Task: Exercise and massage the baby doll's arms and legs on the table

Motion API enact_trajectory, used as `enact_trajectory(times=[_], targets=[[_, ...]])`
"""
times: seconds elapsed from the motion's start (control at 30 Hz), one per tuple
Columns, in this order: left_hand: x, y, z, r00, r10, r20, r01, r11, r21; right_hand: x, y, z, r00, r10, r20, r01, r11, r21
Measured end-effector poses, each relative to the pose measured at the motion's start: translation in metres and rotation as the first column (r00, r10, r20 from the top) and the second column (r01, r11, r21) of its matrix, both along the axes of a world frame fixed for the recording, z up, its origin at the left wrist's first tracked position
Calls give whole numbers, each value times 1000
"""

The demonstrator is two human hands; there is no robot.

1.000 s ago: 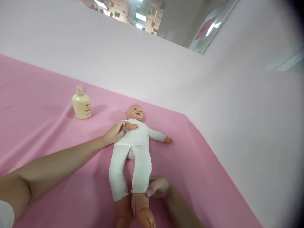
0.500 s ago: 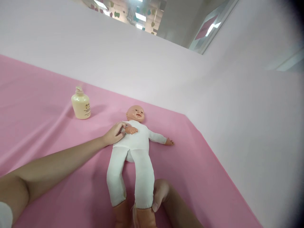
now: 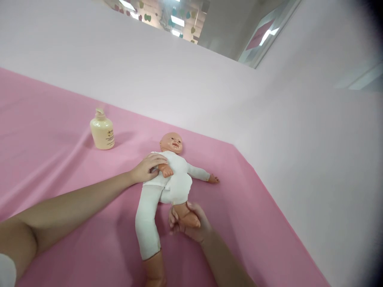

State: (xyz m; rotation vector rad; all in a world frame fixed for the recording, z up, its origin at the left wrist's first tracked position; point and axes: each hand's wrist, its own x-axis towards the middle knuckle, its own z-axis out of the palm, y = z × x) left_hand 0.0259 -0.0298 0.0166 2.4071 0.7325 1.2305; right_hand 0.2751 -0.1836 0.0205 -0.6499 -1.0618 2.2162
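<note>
I have both hands on a doll (image 3: 179, 163). It lies on its back on a pink cloth (image 3: 254, 223), right in front of me, with its head (image 3: 171, 142) away from me. It has white cloth on its body, arms and legs.

My left hand (image 3: 146, 169) is closed on the doll's arm (image 3: 163, 168) on my left side. My fingers go over the top and my thumb is under it. That arm is bent, so its little fist rests over the doll's tummy.

My right hand (image 3: 201, 230) is wrapped around the doll's foot (image 3: 189, 217) on my right side. My thumb is on one side and my other fingers curl around the other side. That leg is bent at the knee, with the knee up near the tummy.

The other leg (image 3: 147, 223) points down toward me, and its foot goes past the bottom edge of what I see. The other arm (image 3: 199, 173) sticks out to my right, flat on the cloth.

A pale yellow bottle (image 3: 102, 131) stands up on the cloth, near the doll, to the left of its head. The words on it are too small to read. Behind the cloth is a white wall (image 3: 149, 79) with a window (image 3: 173, 18) up high.
</note>
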Motion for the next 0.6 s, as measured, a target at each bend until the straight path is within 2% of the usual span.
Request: enact_trajectory(times=[0.1,0.2,0.37,0.47,0.53,0.6], targets=[[-1,1,-1,1000,-14,-16,14,1000,17,2,1,2,995,-78,-56,69,987,-147],[-1,2,-1,1000,-27,-12,28,998,52,2,2,1,995,-72,-64,62,986,-153],[-1,2,-3,1000,-8,-20,10,996,92,1,1,-1,996,-40,-81,31,993,-112],[-1,2,-6,1000,16,15,-17,997,79,-1,-1,-2,996,-10,-90,8,1000,-29],[-2,2,-8,998,46,39,-48,998,43,-1,-2,-5,994,53,-95,-51,998,21],[-3,2,-10,994,85,62,-85,996,-2,-1,-3,-7,980,164,-109,-160,986,49]])
